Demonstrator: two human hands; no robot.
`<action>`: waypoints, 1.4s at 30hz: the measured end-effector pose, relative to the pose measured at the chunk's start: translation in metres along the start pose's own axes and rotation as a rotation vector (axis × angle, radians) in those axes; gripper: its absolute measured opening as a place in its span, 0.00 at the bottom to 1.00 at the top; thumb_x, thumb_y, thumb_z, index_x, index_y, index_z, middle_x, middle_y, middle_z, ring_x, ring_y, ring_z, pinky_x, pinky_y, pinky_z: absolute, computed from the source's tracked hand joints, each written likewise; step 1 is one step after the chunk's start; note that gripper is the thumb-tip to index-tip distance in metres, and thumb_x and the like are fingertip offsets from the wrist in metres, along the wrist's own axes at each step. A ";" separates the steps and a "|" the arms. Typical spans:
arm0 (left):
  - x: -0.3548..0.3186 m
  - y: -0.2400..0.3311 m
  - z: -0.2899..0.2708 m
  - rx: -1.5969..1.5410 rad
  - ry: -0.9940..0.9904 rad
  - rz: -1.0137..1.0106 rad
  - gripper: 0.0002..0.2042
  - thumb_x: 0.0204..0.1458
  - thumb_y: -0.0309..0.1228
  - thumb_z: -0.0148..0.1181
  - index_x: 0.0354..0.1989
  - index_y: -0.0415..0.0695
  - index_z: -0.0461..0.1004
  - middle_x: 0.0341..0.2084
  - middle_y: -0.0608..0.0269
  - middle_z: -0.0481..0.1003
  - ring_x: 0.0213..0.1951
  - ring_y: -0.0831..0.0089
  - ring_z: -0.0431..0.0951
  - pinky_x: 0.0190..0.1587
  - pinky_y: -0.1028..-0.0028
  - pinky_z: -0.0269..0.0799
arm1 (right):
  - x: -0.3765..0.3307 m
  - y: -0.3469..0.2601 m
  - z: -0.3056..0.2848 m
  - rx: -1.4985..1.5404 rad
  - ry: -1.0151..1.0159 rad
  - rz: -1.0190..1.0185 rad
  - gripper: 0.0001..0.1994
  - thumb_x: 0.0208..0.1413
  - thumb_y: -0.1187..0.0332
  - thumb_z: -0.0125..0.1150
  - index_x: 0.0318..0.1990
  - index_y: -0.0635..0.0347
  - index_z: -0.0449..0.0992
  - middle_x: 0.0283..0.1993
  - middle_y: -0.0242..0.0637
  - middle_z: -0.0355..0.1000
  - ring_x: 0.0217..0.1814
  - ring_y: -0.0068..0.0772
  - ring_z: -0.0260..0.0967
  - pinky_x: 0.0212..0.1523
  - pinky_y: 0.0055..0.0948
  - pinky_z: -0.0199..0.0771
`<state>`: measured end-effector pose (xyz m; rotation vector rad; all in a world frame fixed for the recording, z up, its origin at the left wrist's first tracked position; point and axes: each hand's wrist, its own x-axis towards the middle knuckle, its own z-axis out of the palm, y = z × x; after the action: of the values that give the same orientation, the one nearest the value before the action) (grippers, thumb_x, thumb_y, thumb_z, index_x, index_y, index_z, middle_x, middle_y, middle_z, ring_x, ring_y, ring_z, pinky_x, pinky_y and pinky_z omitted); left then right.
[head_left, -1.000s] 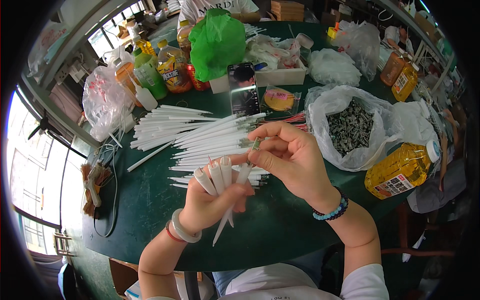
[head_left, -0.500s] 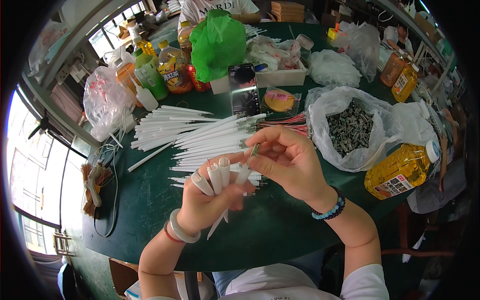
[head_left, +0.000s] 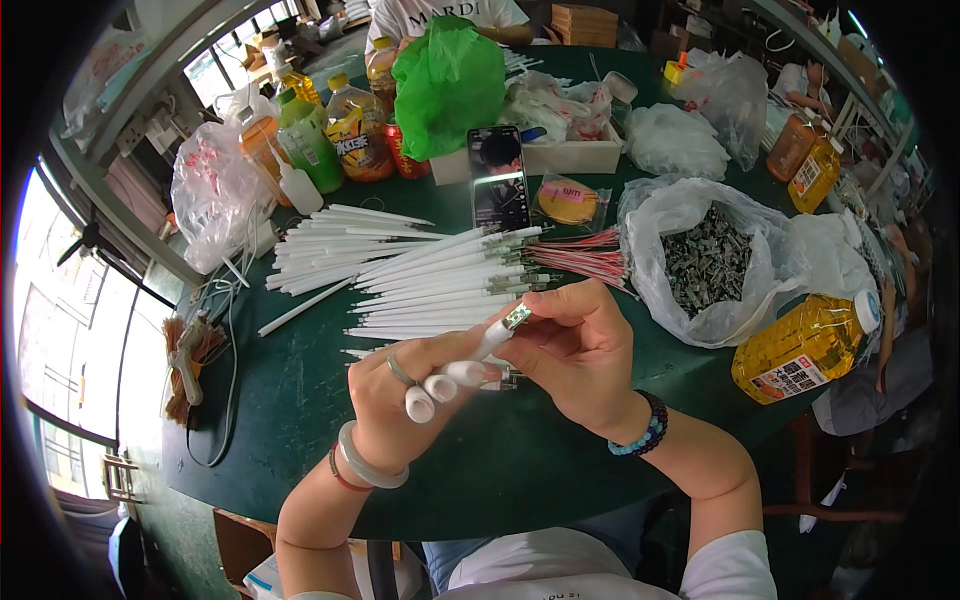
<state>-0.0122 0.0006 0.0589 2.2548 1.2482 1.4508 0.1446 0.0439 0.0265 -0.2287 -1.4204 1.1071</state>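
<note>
My left hand (head_left: pixel 385 400) is closed round several white tapered tubes (head_left: pixel 465 374), their open ends pointing toward me and to the right. Between the thumb and fingers of my right hand (head_left: pixel 580 350) is a small green circuit board (head_left: pixel 517 317). The board meets the open end of one tube, standing partly out of it; how deep it goes in cannot be seen. Just beyond my hands lies a pile of white tubes (head_left: pixel 420 290), many with small boards at their right ends. Red and white wires (head_left: pixel 590 262) spread to the right of them.
A plastic bag of small circuit boards (head_left: pixel 705 262) stands at the right, beside a bottle of yellow liquid (head_left: pixel 800 350). A propped phone (head_left: pixel 497 180), green bag (head_left: pixel 450 85) and drink bottles (head_left: pixel 358 135) line the back. A brush-like bundle (head_left: pixel 187 370) and cable lie left.
My left hand has turned, tipping the tubes over toward me and the right. The board in my right hand has gone from beside the tubes to one tube's end.
</note>
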 end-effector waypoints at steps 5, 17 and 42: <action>0.006 -0.003 0.003 0.027 0.001 0.099 0.13 0.34 0.23 0.65 0.32 0.38 0.74 0.20 0.56 0.75 0.23 0.73 0.76 0.25 0.81 0.70 | 0.002 -0.003 -0.009 0.032 -0.062 0.000 0.19 0.43 0.82 0.59 0.44 0.64 0.61 0.43 0.40 0.65 0.45 0.29 0.67 0.45 0.25 0.70; -0.015 -0.072 0.030 0.430 -0.429 -0.016 0.16 0.33 0.14 0.52 0.35 0.37 0.72 0.32 0.56 0.69 0.33 0.61 0.71 0.36 0.70 0.69 | 0.002 -0.011 -0.207 -1.849 -0.186 0.502 0.06 0.40 0.72 0.59 0.26 0.63 0.70 0.27 0.43 0.69 0.33 0.42 0.68 0.35 0.36 0.67; 0.009 -0.018 0.004 -0.417 -0.336 -0.586 0.09 0.51 0.27 0.49 0.33 0.32 0.68 0.18 0.66 0.70 0.19 0.83 0.70 0.21 0.84 0.68 | 0.025 -0.040 -0.143 -1.190 0.177 0.174 0.03 0.39 0.76 0.58 0.23 0.65 0.70 0.26 0.37 0.71 0.26 0.28 0.70 0.29 0.23 0.69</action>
<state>-0.0170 0.0194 0.0527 1.5890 1.2129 0.9537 0.2800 0.1082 0.0398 -1.2695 -1.7603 0.2261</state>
